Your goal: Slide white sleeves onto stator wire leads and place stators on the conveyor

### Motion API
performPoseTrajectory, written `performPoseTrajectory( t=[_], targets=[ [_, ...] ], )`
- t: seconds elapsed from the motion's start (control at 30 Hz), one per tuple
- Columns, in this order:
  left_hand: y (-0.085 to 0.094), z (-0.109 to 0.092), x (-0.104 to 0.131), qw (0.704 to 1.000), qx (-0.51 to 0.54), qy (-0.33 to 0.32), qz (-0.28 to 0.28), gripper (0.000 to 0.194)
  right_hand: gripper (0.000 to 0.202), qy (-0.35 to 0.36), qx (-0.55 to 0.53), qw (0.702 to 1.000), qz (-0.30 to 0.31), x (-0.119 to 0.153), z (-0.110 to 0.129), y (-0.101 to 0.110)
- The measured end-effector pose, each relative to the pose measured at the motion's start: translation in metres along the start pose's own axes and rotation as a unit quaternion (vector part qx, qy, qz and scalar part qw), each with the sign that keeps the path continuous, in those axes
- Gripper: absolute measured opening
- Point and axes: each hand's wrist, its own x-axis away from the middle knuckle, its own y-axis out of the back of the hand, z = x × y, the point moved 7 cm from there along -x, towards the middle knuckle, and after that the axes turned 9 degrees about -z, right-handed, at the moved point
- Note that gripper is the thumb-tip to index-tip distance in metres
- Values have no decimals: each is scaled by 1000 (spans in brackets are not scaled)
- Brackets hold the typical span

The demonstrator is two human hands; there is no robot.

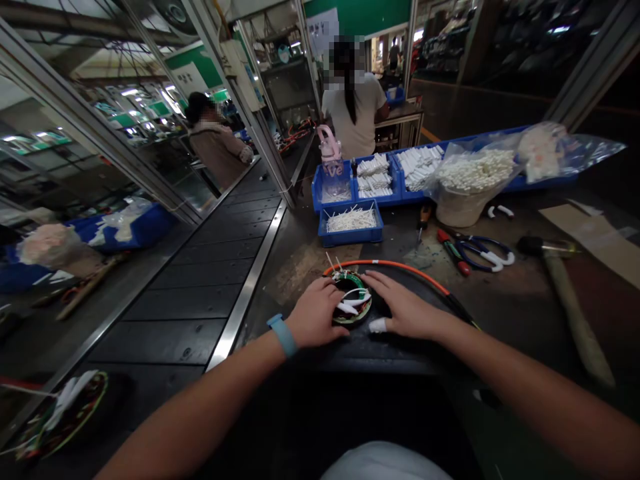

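Observation:
On the dark worktable lies a round wound coil part with green and white wires and white sleeves across its middle. My left hand rests on its left side, thumb and fingers apart. On the right side, my right hand has its fingers spread near the rim, with white tape round the thumb. An orange cable arcs from the coil's top behind my right hand to the right. Two thin white sticks stand up at the coil's back edge.
A conveyor with another coil runs at left. Behind are blue bins of white tubes and a bag-lined bucket. Pliers, a screwdriver and a hammer lie at right. Two people work beyond.

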Motion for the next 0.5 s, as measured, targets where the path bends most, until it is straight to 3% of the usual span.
performPoseTrajectory(
  t=[0.1, 0.2, 0.37, 0.5],
  targets=[
    [-7, 0, 2, 1000, -18, -4, 7, 34, 93, -21, -44, 998, -34, -1, 1, -21],
    [-11, -3, 6, 1000, -18, -13, 0, 30, 89, -21, -47, 997, -57, -5, 0, -29],
    [-11, 4, 3, 999, -14, 40, 3, 34, 87, -29, -28, 998, -41, -8, -2, -28],
    [-15, 6, -8, 997, -28, 49, 49, 31, 88, -22, 62, 993, -100, -7, 0, -22]
  ],
)
